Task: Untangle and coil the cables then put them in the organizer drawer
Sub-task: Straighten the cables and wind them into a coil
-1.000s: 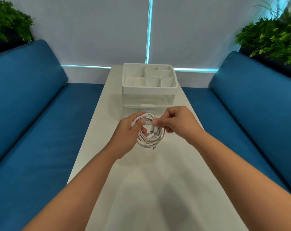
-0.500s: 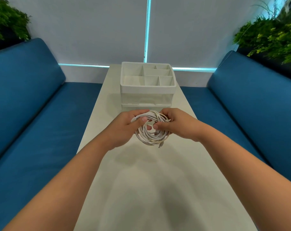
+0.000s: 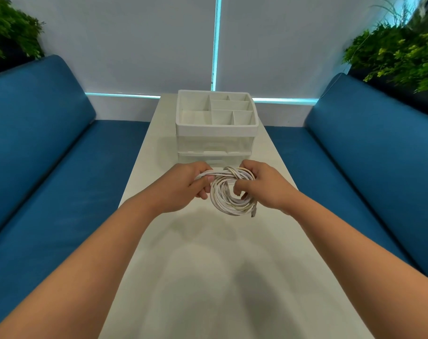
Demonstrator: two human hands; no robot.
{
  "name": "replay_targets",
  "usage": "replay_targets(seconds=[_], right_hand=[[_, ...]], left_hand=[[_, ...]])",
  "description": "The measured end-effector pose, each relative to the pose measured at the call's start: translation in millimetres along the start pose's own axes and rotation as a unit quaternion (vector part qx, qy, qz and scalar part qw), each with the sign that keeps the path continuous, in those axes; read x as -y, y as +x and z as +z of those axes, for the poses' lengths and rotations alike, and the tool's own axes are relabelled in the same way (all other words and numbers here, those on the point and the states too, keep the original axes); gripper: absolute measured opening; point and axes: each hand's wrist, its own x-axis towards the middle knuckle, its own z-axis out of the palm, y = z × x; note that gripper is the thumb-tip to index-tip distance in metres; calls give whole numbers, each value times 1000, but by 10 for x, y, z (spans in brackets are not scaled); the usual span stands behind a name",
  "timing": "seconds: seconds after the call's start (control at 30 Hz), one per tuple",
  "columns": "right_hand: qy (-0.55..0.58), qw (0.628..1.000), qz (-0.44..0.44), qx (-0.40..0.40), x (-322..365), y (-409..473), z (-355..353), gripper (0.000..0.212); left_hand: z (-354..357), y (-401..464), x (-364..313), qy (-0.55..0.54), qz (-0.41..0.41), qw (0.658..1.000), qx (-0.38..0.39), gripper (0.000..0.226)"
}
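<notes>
both hands gripping the coiled cables (image 3: 232, 194), left hand (image 3: 183, 185) pinching a loose end, right hand (image 3: 261, 185) clutching the loops, just before the organizer (image 3: 216, 133)

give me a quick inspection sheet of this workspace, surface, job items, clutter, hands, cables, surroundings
surface: long white table, shadows of the arms on it
job's things: white plastic organizer with a divided top tray and two clear drawers at the far end; both drawers look closed
clutter: nothing seen
hands: left hand grips the coil's top left part; right hand grips its right side, fingers curled through the loop
cables: bundle of white cables wound into a round coil, held above the table in front of the organizer; a plug end hangs at lower right
surroundings: blue cushioned benches on both sides, green plants in the corners, white wall behind
</notes>
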Motion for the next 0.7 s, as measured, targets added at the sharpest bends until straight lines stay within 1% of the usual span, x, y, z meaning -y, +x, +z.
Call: replay_targets(seconds=[0.1, 0.23, 0.33, 0.37, 0.43, 0.47, 0.53, 0.6, 0.7], right_hand=[[47, 999, 14, -20, -58, -14, 5, 12], [155, 986, 53, -24, -95, -31, 32, 11], [266, 961, 74, -24, -101, -31, 65, 13], [301, 950, 76, -23, -106, -30, 75, 14], [351, 933, 77, -21, -101, -32, 101, 17], [369, 926, 77, -18, -93, -34, 116, 19], [387, 919, 71, -15, -78, -30, 134, 21], [377, 924, 61, -15, -75, -27, 125, 21], [365, 930, 42, -7, -85, -22, 109, 23]], left_hand=[[-58, -15, 24, 29, -3, 999, -26, 18], [-51, -34, 74, 35, -5, 999, -27, 20], [7, -48, 65, 5, 1, 999, -38, 24], [36, -55, 58, -9, -2, 999, -36, 29], [100, -76, 40, -57, -12, 998, -27, 46], [129, -86, 36, -87, -13, 996, -22, 50], [169, -88, 45, -111, -2, 994, -21, 42], [167, -71, 60, -103, 1, 994, -26, 30], [129, -30, 27, -132, -16, 991, -25, 21]])
